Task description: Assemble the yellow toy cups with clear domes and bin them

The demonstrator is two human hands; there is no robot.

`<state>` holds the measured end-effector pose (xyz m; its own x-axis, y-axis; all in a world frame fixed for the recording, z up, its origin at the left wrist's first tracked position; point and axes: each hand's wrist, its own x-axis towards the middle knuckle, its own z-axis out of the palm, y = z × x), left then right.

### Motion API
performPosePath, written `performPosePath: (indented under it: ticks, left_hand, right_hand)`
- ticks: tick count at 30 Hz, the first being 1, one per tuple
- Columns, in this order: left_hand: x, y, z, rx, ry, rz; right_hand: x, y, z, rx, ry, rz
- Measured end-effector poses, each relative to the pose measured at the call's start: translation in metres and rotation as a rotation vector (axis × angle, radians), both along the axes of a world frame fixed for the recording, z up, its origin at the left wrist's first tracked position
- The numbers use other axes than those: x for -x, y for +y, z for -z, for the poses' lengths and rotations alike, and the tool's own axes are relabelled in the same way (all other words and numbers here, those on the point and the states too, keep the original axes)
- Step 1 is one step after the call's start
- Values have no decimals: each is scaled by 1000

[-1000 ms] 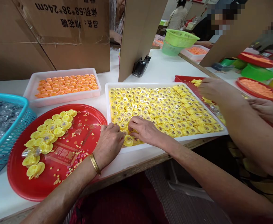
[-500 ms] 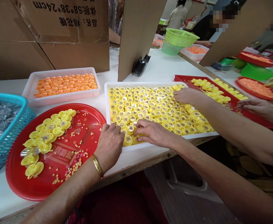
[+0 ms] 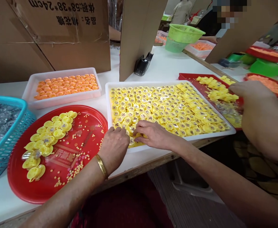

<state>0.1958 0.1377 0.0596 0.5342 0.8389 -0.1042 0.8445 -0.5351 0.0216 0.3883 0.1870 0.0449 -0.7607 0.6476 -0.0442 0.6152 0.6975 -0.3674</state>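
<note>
A white tray [image 3: 229, 131] holds rows of small yellow toy cups [image 3: 162, 109] with dark printed pictures under shiny clear tops. At its near left corner is my left hand [image 3: 115, 147], wearing a gold bracelet, its fingers curled downward; their tips and anything in them are hidden. Close beside it, my right hand [image 3: 153, 134] has its thumb and bent fingers around a yellow cup in the nearest row. To the left, a round red tray [image 3: 82, 142] carries yellow cups on saucers and scattered tiny yellow discs.
A blue basket [image 3: 26, 117] of clear plastic pieces stands far left. Behind are a white tray [image 3: 26, 95] of orange cups, a cardboard box [image 3: 74, 53] and a black device [image 3: 143, 64]. A co-worker's hand [image 3: 255, 95] is over a red tray [image 3: 183, 77] at right.
My right hand has shifted slightly left, closer to my left hand, with its fingers more closed. The co-worker's arm has moved from the white tray to the red tray at right.
</note>
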Motion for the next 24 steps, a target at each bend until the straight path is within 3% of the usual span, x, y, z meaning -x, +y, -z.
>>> performPosePath:
  ticks: [8, 16, 24]
  left_hand:
    - [12, 11, 3, 102, -82, 11]
    - [16, 20, 20, -24, -157, 108]
    - [15, 33, 26, -93, -128, 138]
  right_hand:
    - [12, -5, 2, 69, -7, 7]
    - [10, -5, 1, 89, -11, 51]
    - [5, -4, 8, 95, 29, 58]
